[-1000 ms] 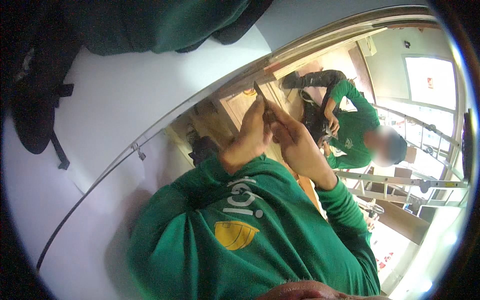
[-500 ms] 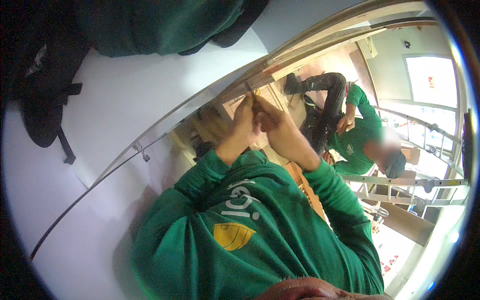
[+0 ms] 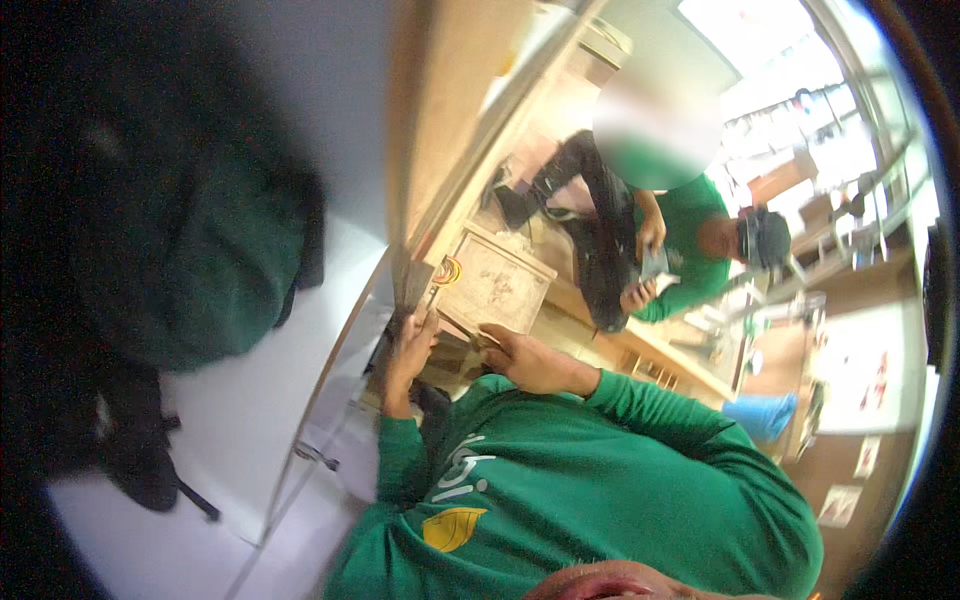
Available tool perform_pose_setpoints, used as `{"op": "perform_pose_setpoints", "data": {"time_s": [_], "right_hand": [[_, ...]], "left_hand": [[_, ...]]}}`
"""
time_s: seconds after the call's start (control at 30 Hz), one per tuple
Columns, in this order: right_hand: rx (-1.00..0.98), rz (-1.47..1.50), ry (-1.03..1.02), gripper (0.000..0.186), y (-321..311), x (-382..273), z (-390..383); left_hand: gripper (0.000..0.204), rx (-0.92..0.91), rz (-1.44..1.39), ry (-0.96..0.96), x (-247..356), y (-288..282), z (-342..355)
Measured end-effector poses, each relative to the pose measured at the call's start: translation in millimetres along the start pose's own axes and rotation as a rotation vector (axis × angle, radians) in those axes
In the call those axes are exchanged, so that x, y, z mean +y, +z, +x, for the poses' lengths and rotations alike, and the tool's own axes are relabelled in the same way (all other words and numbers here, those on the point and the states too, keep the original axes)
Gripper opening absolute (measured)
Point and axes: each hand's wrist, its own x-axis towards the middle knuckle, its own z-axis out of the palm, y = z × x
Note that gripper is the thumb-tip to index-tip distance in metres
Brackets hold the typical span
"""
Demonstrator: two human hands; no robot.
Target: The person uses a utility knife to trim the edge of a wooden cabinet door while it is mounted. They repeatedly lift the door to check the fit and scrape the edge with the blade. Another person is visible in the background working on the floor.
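Observation:
My left hand (image 3: 412, 352) is raised at the edge of the wooden frame (image 3: 425, 215), its fingers bent around something thin that I cannot make out. A yellow and red ring-shaped thing (image 3: 447, 270) shows just above these fingertips. My right hand (image 3: 535, 360) is closed on a thin dark stick-like tool (image 3: 460, 325), which slants up toward my left hand. Blur hides its exact kind. Both hands are in front of my chest, a short way apart.
A wooden panel (image 3: 497, 285) lies beyond my hands. To the right sits a co-worker in a green shirt (image 3: 690, 235), holding a small grey thing (image 3: 655, 262). A large dark green shape (image 3: 190, 230) fills the left, beside a white surface (image 3: 340, 270). Metal ladders (image 3: 830, 235) stand at right.
My hands were together and are now apart, the right one drawn back with the stick-like tool. The whole view has turned, and the co-worker appears further left.

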Motion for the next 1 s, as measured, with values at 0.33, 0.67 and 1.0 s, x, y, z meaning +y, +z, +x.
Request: {"op": "perform_pose_setpoints", "data": {"time_s": [0.33,0.67,1.0], "right_hand": [[0.008,-0.036,0.162,0.035,-5,94,-48],[-0.023,-0.103,0.041,0.037,-69,95,-86],[-0.165,-0.271,-0.283,0.035,-86,73,-107]], "left_hand": [[0.072,0.323,0.309,0.446,75,31,-28],[0.045,0.466,0.529,0.85,216,49,-153],[0.045,0.985,0.584,1.027,233,10,-149]]}}
